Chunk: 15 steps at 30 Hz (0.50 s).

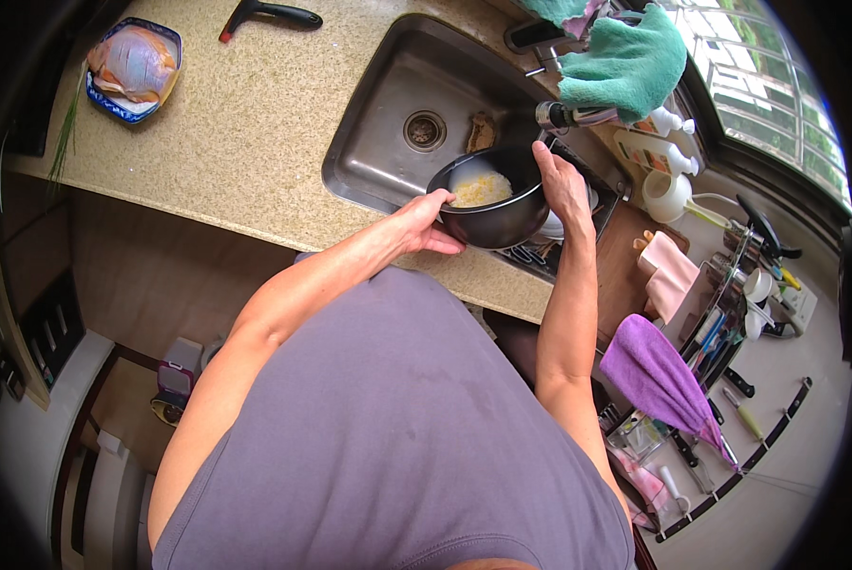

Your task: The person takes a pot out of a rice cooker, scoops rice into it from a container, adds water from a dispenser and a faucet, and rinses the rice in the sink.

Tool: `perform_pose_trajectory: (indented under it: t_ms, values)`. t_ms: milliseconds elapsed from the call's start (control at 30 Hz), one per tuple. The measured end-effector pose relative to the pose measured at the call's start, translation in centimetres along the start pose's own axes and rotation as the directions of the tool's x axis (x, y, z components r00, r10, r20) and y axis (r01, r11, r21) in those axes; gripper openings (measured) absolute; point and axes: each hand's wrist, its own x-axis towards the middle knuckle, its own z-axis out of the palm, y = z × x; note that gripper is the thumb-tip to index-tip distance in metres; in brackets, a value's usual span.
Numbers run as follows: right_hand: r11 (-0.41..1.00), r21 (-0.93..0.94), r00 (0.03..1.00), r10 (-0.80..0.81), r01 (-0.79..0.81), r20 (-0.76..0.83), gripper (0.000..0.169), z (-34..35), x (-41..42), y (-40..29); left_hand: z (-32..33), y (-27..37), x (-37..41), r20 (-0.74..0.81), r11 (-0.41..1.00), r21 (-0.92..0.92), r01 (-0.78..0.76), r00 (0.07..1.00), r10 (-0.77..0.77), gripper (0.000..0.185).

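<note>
Between my two hands is a dark round pot (497,226), tilted over the near right side of a stainless steel sink (376,142). Pale yellow and white grains (484,189), which look like rice, lie in cloudy liquid inside it. My left hand (429,226) grips the left rim, thumb on the edge and fingers under the side. My right hand (562,184) holds the right rim, thumb up along it. Beyond the pot, a brown scrubber-like piece (481,132) lies in the sink near the drain (424,131).
Raw poultry (135,63) sits in a blue-rimmed dish (116,107) on the speckled counter (255,142). Near it lies a black-handled peeler-like tool (272,13). A green cloth (625,64) hangs by the faucet (545,57). Knives (739,382) and a purple towel (654,377) hang at right.
</note>
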Motion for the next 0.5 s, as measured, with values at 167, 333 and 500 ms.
perform_pose_trajectory:
  t_ms: [167,333,500]
  values:
    - [1.0,-0.024,1.0,-0.013,0.013,-0.016,0.079,0.08,0.06,-0.31,-0.28,-0.21,0.49,0.003,1.0,-0.021,0.015,1.0,-0.015,0.055]
    - [0.998,-0.056,0.997,-0.039,0.035,-0.062,0.079,0.55,0.4,0.09,-0.21,-0.19,0.36,0.009,1.0,-0.025,0.013,1.0,-0.013,0.053]
    - [0.997,-0.074,0.999,-0.017,0.014,-0.037,0.08,0.38,0.3,-0.36,-0.37,-0.25,0.44,0.025,0.999,-0.04,0.026,0.999,-0.025,0.052]
